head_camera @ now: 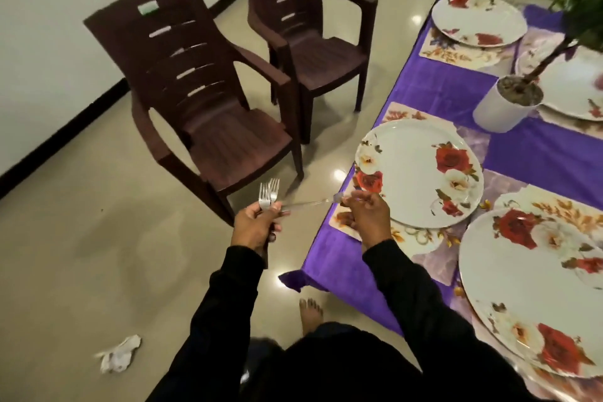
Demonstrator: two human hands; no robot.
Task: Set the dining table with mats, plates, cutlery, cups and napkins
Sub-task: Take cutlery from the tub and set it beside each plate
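Note:
My left hand (256,228) grips a bunch of steel forks (269,194), tines up, out over the floor left of the table. My right hand (367,214) pinches one end of a single piece of cutlery (310,203) that stretches level between the two hands; its left end meets the bunch. That hand hovers over the near-left corner of a floral mat (408,237), beside a white rose-patterned plate (421,170). Three more such plates sit on mats: near right (535,284), far (478,19) and far right (574,88). A purple cloth (440,85) covers the table.
Two brown plastic armchairs stand on the tiled floor left of the table, one near (208,101) and one farther back (303,26). A white pot with a plant (504,108) sits mid-table. A crumpled white napkin (119,354) lies on the floor. My bare foot (311,313) is by the table's corner.

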